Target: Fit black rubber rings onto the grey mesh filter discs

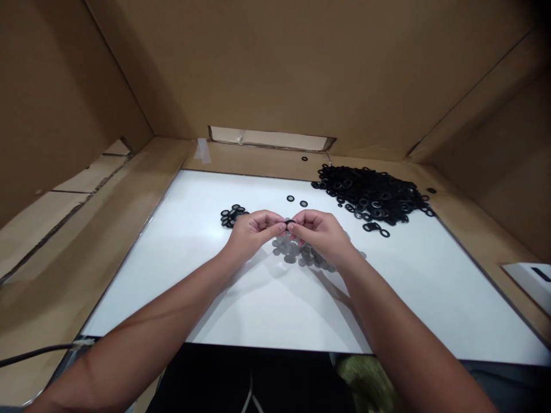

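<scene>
My left hand (260, 228) and my right hand (317, 229) meet over the middle of the white board (241, 304). Between their fingertips they pinch one small black ring (290, 223) from both sides. Below and behind the hands lies a loose spread of grey translucent discs (290, 258), partly covered by my right hand. Just left of my left hand is a small heap of black rings with grey centres (229, 215). Two similar pieces, one of them a black-rimmed disc (290, 198), lie beyond the fingertips.
A large pile of black rings (379, 195) covers the board's back right corner, with several loose rings (384, 233) at its front. Cardboard walls (275, 69) enclose the back and sides. A white object (527, 284) stands at the right edge, and a black cable (38, 354) lies lower left.
</scene>
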A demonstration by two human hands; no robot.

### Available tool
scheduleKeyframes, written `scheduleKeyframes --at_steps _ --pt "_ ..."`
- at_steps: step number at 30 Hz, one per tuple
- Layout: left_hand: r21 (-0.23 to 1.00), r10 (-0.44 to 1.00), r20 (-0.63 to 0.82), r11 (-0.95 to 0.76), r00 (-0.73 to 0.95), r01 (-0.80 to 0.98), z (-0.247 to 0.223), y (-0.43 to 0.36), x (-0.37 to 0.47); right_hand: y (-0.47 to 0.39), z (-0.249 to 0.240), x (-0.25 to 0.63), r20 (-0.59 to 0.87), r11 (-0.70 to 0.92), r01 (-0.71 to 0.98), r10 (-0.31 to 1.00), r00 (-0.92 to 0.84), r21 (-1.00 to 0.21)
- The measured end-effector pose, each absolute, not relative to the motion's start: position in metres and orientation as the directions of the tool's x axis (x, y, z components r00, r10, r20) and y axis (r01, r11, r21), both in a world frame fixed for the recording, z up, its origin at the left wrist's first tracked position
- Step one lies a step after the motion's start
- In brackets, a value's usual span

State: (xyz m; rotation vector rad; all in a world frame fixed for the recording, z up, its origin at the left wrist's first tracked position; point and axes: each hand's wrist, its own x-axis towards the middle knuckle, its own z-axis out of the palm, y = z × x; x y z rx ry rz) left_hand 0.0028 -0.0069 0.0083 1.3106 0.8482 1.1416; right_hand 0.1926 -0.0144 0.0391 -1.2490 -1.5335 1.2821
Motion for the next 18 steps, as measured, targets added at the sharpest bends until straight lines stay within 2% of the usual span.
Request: scheduleKeyframes --at_steps 5,12,18 --pt "0.974 0.943 0.094 -0.02 0.32 -0.225 0.007 -0.004 0.003 -0.017 0.038 0.19 -0.008 0.025 0.164 0.979 -0.201 -0.986" --pt "0.958 0.958 0.079 0.003 0.275 -0.287 0.006 -0.004 0.004 -0.019 0.032 0.178 0.045 0.046 0.004 0.993 -0.113 -0.999" --pt "0.975 0.936 0.097 -0.02 0.34 -0.223 0.013 -0.002 -0.001 -0.018 0.034 0.182 0.052 0.068 0.149 0.993 -0.109 -0.987"
